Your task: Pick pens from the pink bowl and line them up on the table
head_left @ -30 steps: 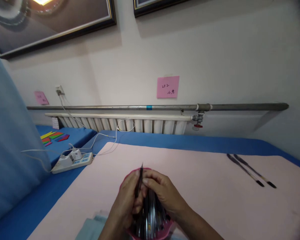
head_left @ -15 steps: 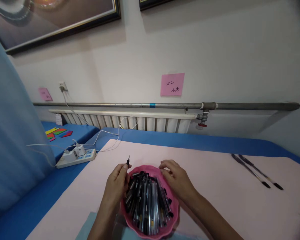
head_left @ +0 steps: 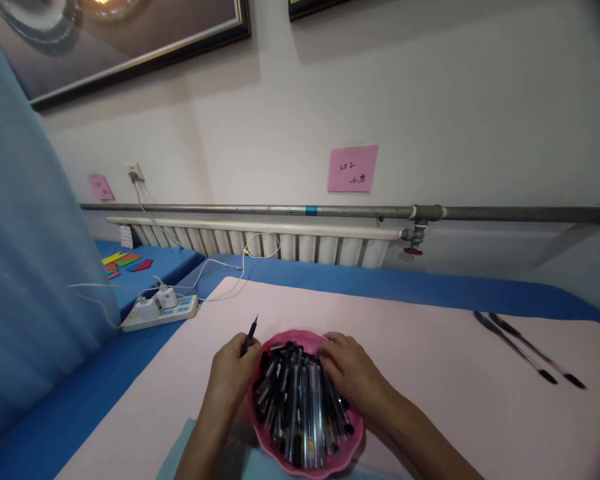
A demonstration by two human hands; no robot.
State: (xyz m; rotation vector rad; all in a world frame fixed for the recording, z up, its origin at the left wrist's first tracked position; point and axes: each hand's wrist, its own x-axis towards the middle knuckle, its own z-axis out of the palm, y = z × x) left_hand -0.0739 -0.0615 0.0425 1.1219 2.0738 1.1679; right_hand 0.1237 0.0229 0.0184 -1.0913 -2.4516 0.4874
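Note:
A pink bowl point(head_left: 359, 437) with a wavy rim holds many black and clear pen parts point(head_left: 307, 407), among them clear barrels and dark caps. On the bowl's left side, my left hand point(head_left: 233, 370) is closed round a slim black pen point(head_left: 251, 333), its pointed tip sticking up past the thumb. My right hand point(head_left: 353, 370) lies over the right rim with its fingers curled down into the bowl against the pen parts. Its fingertips are mostly hidden, so what they pinch cannot be made out.
Pink paper point(head_left: 420, 373) covers much of the blue table point(head_left: 380, 283). Two brushes point(head_left: 523, 347) lie at the right. A power strip point(head_left: 160, 315) with white plugs and cables sits at the left, near a blue curtain point(head_left: 35, 267). A radiator point(head_left: 280, 247) stands along the wall.
The pen in my left hand now shows more of its length and leans differently. My right hand's fingers have moved from above the rim down into the bowl. The view has shifted slightly left.

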